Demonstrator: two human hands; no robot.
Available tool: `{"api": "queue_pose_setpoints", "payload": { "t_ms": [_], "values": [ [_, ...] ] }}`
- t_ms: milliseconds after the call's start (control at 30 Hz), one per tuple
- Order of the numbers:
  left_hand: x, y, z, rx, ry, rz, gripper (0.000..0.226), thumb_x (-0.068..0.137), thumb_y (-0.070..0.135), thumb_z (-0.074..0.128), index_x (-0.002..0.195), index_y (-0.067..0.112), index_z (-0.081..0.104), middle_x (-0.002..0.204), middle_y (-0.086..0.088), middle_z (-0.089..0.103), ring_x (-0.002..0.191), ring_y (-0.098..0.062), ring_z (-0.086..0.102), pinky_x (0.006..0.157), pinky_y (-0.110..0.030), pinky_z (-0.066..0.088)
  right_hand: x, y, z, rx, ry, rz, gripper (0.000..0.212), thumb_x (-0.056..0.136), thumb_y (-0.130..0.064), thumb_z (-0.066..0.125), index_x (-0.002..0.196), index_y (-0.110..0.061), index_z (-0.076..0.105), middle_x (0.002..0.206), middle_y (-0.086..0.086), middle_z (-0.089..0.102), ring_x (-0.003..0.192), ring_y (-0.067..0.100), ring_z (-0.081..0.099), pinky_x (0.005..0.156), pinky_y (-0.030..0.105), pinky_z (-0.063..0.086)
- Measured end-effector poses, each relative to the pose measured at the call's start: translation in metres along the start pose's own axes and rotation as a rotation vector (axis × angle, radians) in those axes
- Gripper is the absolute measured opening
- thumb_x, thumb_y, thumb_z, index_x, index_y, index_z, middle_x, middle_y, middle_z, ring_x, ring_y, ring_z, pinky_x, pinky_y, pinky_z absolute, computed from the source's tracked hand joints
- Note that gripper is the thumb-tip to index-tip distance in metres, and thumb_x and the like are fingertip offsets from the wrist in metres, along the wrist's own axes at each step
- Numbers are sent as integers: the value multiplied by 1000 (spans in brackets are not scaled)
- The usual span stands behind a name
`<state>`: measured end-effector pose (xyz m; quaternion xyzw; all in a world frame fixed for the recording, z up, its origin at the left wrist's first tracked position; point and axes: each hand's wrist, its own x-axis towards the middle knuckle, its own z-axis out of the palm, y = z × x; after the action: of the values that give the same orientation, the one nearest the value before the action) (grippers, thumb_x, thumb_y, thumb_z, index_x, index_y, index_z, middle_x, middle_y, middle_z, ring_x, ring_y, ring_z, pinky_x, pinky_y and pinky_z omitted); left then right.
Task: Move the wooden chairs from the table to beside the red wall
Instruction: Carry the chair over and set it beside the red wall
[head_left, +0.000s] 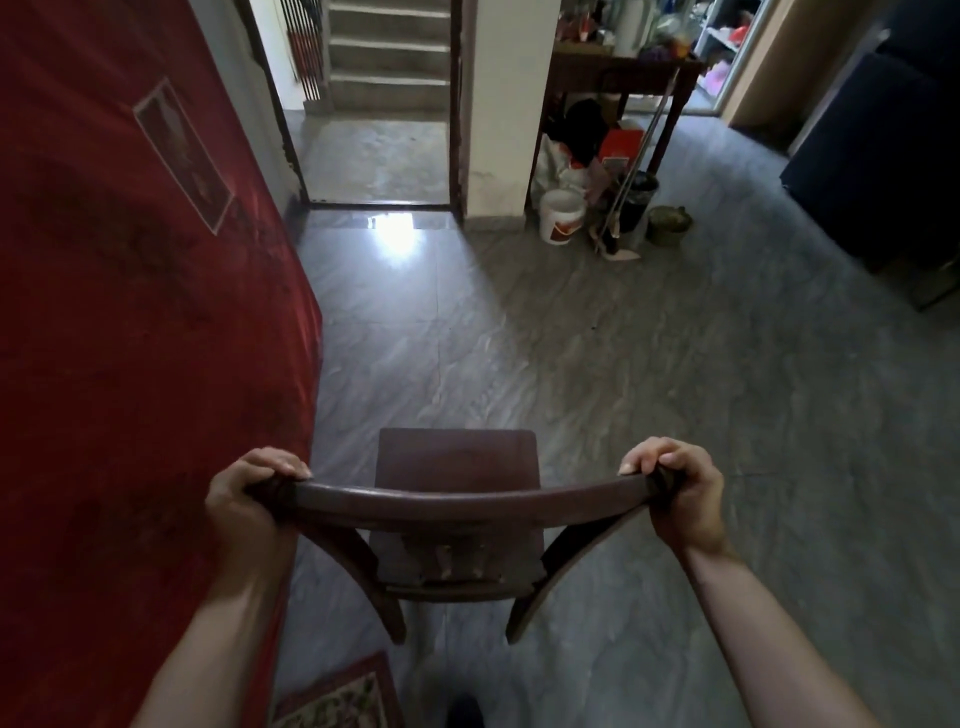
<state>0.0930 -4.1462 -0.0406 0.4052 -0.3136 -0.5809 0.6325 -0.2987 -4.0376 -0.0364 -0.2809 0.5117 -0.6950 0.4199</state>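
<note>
A dark wooden chair (457, 467) stands in front of me, seen from behind and above, its seat pointing away. My left hand (249, 499) grips the left end of the curved top rail. My right hand (675, 493) grips the right end of the same rail. The red wall (130, 312) fills the left side of the view, and the chair's left edge lies close beside it. Whether the chair's legs touch the grey stone floor I cannot tell.
An open doorway (374, 156) with stairs behind lies ahead. A wooden side table (623, 78) with a white bucket (561, 215), a dark bin and clutter stands at the back. A dark cabinet (883, 156) is at right. A patterned rug (337, 696) lies near my feet.
</note>
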Motion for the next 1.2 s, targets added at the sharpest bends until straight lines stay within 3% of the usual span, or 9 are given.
{"api": "queue_pose_setpoints", "payload": {
  "t_ms": [267, 567, 667, 733, 833, 1000, 1100, 1167, 1200],
  "values": [
    [-50, -14, -22, 47, -35, 36, 30, 44, 45, 69, 45, 16, 62, 50, -4, 56, 54, -25, 52, 63, -29, 45, -43, 17, -27, -76, 31, 10, 29, 70, -12, 38, 48, -9, 55, 55, 22, 56, 61, 32, 48, 67, 42, 37],
    [-128, -22, -56, 20, 10, -13, 34, 36, 46, 73, 44, 16, 60, 49, -3, 54, 56, -22, 53, 64, -22, 48, -115, 42, -59, -143, 24, 0, 27, 69, -13, 43, 48, -7, 59, 54, 21, 60, 57, 28, 55, 63, 30, 45],
    [-139, -25, -58, 33, 10, 7, 18, 50, 34, 62, 43, 18, 59, 48, -2, 55, 54, -21, 54, 64, -25, 47, -119, 42, -62, -147, 45, 20, 26, 67, -13, 44, 47, -9, 59, 51, 13, 59, 57, 29, 54, 64, 35, 42],
    [-145, -26, -61, 51, 37, 20, 19, 57, 23, 49, 42, 18, 59, 48, -2, 55, 53, -21, 54, 65, -28, 46, -115, 40, -60, -141, 40, 41, 26, 66, -11, 44, 46, -11, 60, 50, 10, 58, 57, 29, 54, 66, 36, 43],
    [-150, -26, -64, 74, 68, 14, 20, 57, 22, 46, 43, 18, 60, 48, -2, 56, 54, -20, 54, 66, -28, 45, -115, 37, -57, -131, 33, 42, 22, 67, -6, 43, 50, -4, 58, 50, 11, 59, 55, 24, 59, 69, 31, 51],
    [-152, -16, -70, 297, 5, -12, 20, 73, 3, 40, 66, -1, 58, 63, -12, 67, 71, -23, 64, 84, -33, 48, -117, 27, -59, -298, -62, 51, 32, 82, 7, 40, 60, 1, 61, 73, 24, 72, 74, 23, 70, 73, 29, 52],
    [-151, 2, -64, 550, -92, -22, 29, 82, -12, 39, 72, -8, 66, 96, -32, 73, 81, -17, 70, 78, -20, 53, -119, 6, -58, -449, -93, 24, 34, 85, 17, 44, 78, 2, 74, 97, 23, 77, 97, 29, 70, 81, 23, 51],
    [-150, 22, -44, 609, -132, 29, 29, 79, -17, 45, 76, -4, 70, 104, -30, 73, 82, -5, 72, 75, -13, 53, -124, -14, -55, -408, -86, -19, 36, 84, 18, 47, 91, -2, 76, 107, 18, 76, 104, 28, 68, 84, 21, 51],
    [-149, 34, -24, 589, -171, 61, 28, 78, -14, 47, 80, -3, 72, 105, -28, 74, 86, -5, 73, 81, -16, 53, -127, -30, -54, -351, -79, -48, 36, 86, 15, 49, 97, -4, 76, 111, 15, 77, 108, 28, 68, 89, 25, 51]
  ]
}}
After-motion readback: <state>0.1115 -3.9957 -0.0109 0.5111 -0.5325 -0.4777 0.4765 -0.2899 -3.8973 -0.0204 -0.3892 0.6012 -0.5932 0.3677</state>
